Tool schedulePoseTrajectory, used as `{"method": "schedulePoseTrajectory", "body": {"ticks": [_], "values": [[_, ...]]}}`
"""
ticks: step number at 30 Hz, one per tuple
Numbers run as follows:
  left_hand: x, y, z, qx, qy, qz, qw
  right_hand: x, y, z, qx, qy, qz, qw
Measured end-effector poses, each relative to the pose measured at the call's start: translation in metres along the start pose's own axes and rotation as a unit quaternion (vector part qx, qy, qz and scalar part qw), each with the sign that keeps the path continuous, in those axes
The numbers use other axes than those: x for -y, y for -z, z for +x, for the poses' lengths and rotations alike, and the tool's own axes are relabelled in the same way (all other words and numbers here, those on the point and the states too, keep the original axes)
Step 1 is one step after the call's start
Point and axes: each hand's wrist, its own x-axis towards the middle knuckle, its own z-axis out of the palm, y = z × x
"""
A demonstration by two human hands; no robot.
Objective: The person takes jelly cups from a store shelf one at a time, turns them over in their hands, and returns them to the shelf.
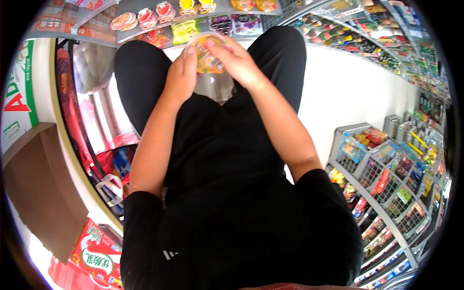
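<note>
Seated or crouching person seen from above. Nearest, at the bottom center, is a black shirt with a small white mark; beyond it, two bare forearms converge toward the upper center of the frame. The left hand and the right hand meet between the black-clad knees, their fingers closed about a round pack from either side, each thumb lying over its face. The handling appears to be under way: the pack is in hand, off the shelf and seemingly unopened; what remains to be done with it cannot be told. The pack has a pale rim and a face printed in orange and yellow with green patches; its lettering is too blurred to read. Clear plastic shows below it. Farther off, along the top of the frame, a gray shelf carries shaped red packs, yellow packs and orange packs, with a yellow-green bag and purple bags beneath. Wire baskets of packets occupy the right.
</note>
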Motion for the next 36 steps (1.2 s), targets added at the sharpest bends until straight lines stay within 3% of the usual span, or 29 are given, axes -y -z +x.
{"method": "schedulePoseTrajectory", "body": {"ticks": [2,4,6,7,8,10,12,14,15,17,22,27,36], "values": [[-0.004,0.0,-0.001,0.021,0.036,-0.067,0.997,0.004,0.007,0.002,-0.001,-0.026,-0.029,0.999],[0.007,0.005,0.008,0.064,0.057,-0.167,0.982,0.022,0.008,-0.004,0.041,-0.063,0.024,0.997],[0.008,0.008,0.013,0.094,0.077,-0.285,0.951,0.036,0.005,-0.011,0.132,-0.044,0.001,0.99],[0.005,0.007,0.013,0.095,0.095,-0.309,0.942,0.027,0.01,-0.01,0.156,0.016,-0.073,0.985],[0.002,0.006,0.013,0.093,0.091,-0.318,0.939,0.025,0.01,-0.013,0.138,-0.004,-0.062,0.988],[-0.008,0.003,0.009,0.105,0.162,-0.312,0.93,0.014,0.016,-0.011,0.106,0.019,-0.103,0.989],[0.002,0.004,0.013,0.139,0.151,-0.328,0.922,0.011,0.022,-0.012,0.089,0.017,-0.123,0.988],[0.004,0.005,0.017,0.21,0.178,-0.332,0.902,0.012,0.025,-0.009,0.073,0.016,-0.143,0.987],[-0.004,0.003,0.017,0.2,0.211,-0.318,0.903,0.014,0.024,-0.007,0.058,0.008,-0.122,0.991],[0.0,-0.001,0.023,0.2,0.206,-0.322,0.902,0.018,0.022,-0.004,0.017,-0.011,-0.079,0.997],[0.007,-0.004,0.029,0.124,0.157,-0.327,0.923,0.04,0.057,0.023,-0.056,-0.187,0.027,0.98],[0.011,-0.006,0.037,0.103,0.132,-0.319,0.933,0.076,0.085,0.055,-0.12,-0.215,-0.022,0.969],[0.006,-0.013,0.045,0.187,0.109,-0.223,0.95,0.099,0.117,0.135,-0.203,-0.233,-0.198,0.93]]}}
